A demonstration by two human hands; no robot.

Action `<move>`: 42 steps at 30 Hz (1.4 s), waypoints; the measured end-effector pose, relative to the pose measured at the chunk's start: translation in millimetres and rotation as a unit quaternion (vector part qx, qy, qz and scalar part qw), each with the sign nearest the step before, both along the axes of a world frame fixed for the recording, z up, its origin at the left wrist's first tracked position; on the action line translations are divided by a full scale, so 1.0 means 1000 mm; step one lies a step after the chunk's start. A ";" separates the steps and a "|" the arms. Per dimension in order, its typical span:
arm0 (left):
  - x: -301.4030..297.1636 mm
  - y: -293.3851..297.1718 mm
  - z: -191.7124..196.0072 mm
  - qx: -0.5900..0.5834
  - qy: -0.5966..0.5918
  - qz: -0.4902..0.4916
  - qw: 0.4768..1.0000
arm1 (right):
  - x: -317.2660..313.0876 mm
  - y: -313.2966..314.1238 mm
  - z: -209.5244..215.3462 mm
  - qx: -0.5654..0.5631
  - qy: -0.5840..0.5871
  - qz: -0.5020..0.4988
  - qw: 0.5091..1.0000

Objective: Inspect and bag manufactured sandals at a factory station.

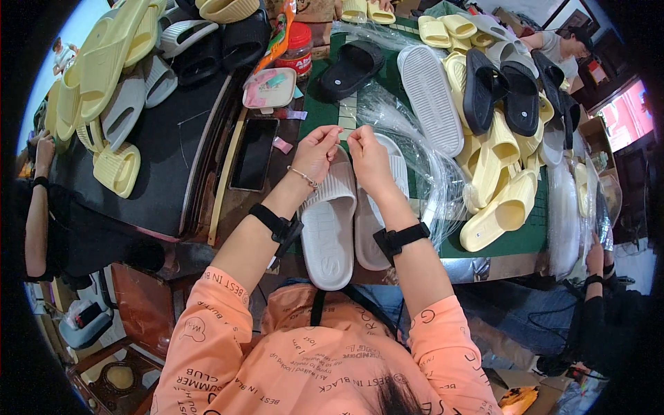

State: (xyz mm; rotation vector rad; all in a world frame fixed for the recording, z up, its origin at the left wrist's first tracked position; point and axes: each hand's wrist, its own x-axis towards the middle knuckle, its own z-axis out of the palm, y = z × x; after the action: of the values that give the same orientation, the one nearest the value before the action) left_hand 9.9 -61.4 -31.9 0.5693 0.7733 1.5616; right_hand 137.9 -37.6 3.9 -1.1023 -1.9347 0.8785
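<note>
My left hand point(319, 153) and right hand point(371, 160) stand just apart, each with thumb and fingertips pinched together; I can't tell whether they hold anything thin. Below them lie 2 pale grey slides, the left slide point(328, 245) and right slide point(373, 245). The left slide's heel seems to overhang the table point(508, 265), so a forearm brush could tip it off. Loose clear plastic film point(443, 164) could snag my right fingers. The smartphone point(254, 155) limits my left; a strip of green mat point(526, 239) lies bare before the yellow slides point(505, 211).
</note>
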 end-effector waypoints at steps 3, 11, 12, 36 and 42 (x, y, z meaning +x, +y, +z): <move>0.001 0.000 0.001 -0.001 0.013 0.001 1.000 | 0.000 0.000 -0.001 -0.005 0.000 -0.003 1.000; 0.004 -0.002 0.003 -0.014 0.052 0.012 0.998 | 0.000 -0.001 -0.001 -0.013 0.008 -0.005 1.000; 0.004 -0.002 0.003 -0.015 0.052 0.013 0.998 | 0.000 0.000 -0.001 -0.018 0.010 -0.005 1.000; 0.008 -0.002 0.010 -0.061 0.087 0.018 0.994 | 0.001 0.004 -0.009 -0.105 0.075 -0.002 0.992; 0.007 -0.001 0.008 -0.066 0.070 0.009 0.995 | 0.002 0.003 -0.007 -0.119 0.088 0.004 0.989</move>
State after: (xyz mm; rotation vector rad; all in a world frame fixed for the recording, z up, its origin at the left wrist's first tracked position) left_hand 17.1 -62.7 -23.7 0.5800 0.9833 1.4849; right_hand 140.0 -34.7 -3.2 -1.1117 -1.7226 1.1943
